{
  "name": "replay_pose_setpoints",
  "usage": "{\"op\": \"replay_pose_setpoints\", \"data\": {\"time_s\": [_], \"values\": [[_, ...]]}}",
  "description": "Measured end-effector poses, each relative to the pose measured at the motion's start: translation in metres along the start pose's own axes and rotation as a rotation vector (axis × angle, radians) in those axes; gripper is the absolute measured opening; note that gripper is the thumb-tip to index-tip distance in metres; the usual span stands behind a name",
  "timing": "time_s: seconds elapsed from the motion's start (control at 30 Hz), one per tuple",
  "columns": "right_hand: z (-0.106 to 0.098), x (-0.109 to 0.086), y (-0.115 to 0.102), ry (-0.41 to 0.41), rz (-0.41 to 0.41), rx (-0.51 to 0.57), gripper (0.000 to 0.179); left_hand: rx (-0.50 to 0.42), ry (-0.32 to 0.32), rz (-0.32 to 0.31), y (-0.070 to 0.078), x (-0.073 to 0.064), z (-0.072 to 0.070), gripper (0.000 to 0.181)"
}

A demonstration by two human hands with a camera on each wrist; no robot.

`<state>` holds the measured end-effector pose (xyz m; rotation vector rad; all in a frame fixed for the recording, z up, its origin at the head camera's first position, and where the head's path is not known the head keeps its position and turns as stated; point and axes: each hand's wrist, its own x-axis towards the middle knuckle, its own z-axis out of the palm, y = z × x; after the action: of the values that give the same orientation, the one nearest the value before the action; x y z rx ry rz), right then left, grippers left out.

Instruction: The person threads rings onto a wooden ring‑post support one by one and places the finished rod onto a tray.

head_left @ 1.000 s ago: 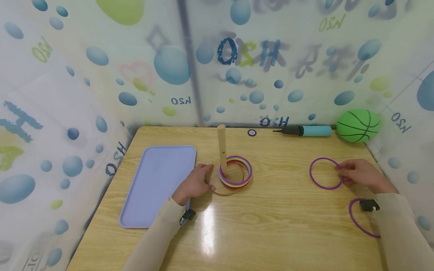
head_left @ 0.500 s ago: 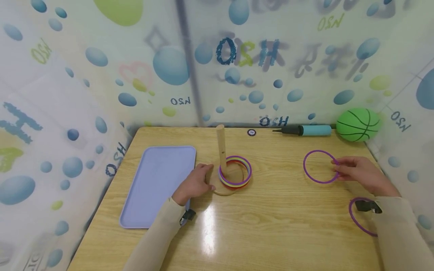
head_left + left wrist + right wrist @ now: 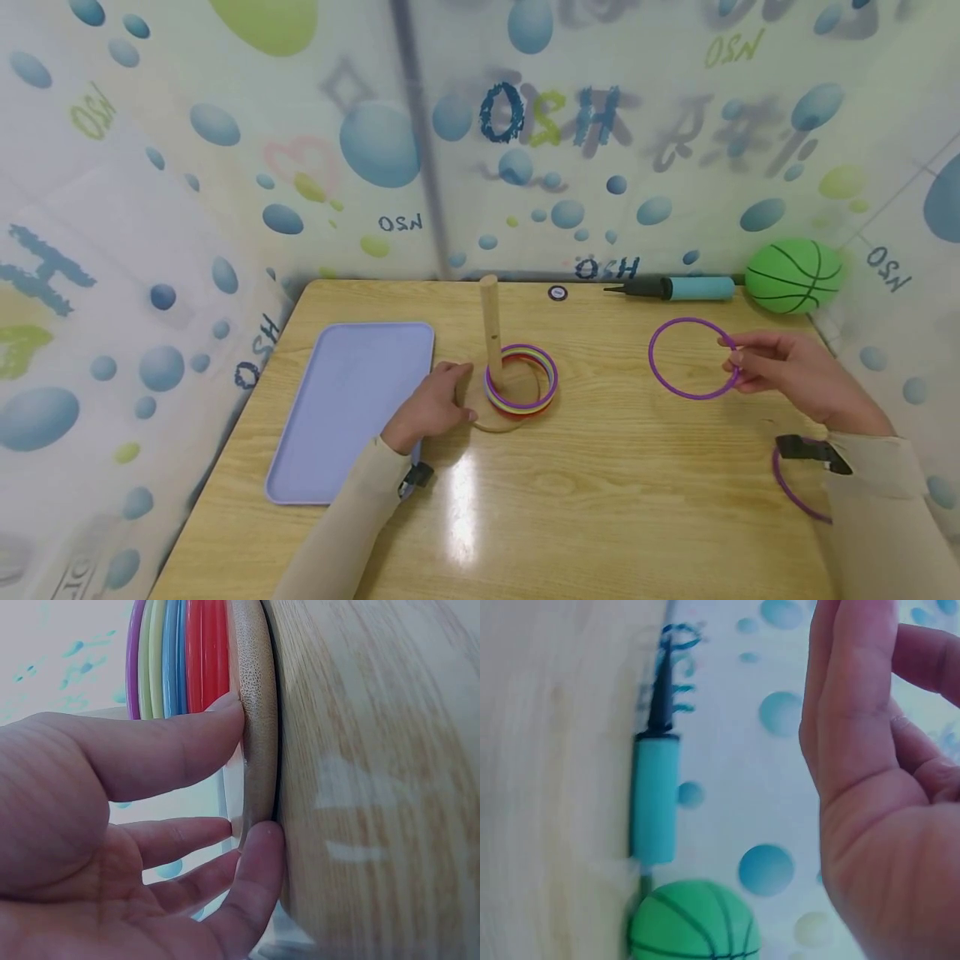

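Note:
A wooden peg stand (image 3: pixel 491 329) rises from a round base (image 3: pixel 259 742) on the table. Coloured rings (image 3: pixel 206 660), purple, yellow, blue and red, are stacked around the peg on the base. My left hand (image 3: pixel 431 406) holds the base at its left edge, thumb and fingers spread along the rim. Over the right side of the table, my right hand (image 3: pixel 797 375) pinches a purple ring (image 3: pixel 652 360) by its right edge, and the ring shows nothing inside but tabletop behind it. Another purple ring (image 3: pixel 786 492) lies near the right edge, partly hidden by my right sleeve.
A lavender tray (image 3: pixel 352 400) lies left of the stand, partly behind my left forearm. Along the back edge are a small round disc (image 3: pixel 557 293), a blue-and-black hand pump (image 3: pixel 697 288) and a green ball (image 3: pixel 793 277). Patterned wall covering (image 3: pixel 637 167) closes off the back and sides.
My right hand has raised the purple ring and brought it leftward, away from the other purple ring. My left hand has stayed at the base.

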<state>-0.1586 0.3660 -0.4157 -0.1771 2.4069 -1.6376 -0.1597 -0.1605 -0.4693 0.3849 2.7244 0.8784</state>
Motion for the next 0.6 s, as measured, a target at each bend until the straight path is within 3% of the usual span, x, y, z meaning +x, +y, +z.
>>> {"op": "replay_pose_setpoints", "data": {"time_s": [0.3, 0.6], "values": [[0.018, -0.003, -0.040, 0.019, -0.063, -0.087, 0.019, -0.013, 0.002, 0.003, 0.000, -0.001, 0.000, 0.084], [0.039, 0.004, -0.080, 0.032, -0.160, -0.067, 0.025, -0.020, -0.007, -0.009, 0.000, 0.000, 0.000, 0.084]]}}
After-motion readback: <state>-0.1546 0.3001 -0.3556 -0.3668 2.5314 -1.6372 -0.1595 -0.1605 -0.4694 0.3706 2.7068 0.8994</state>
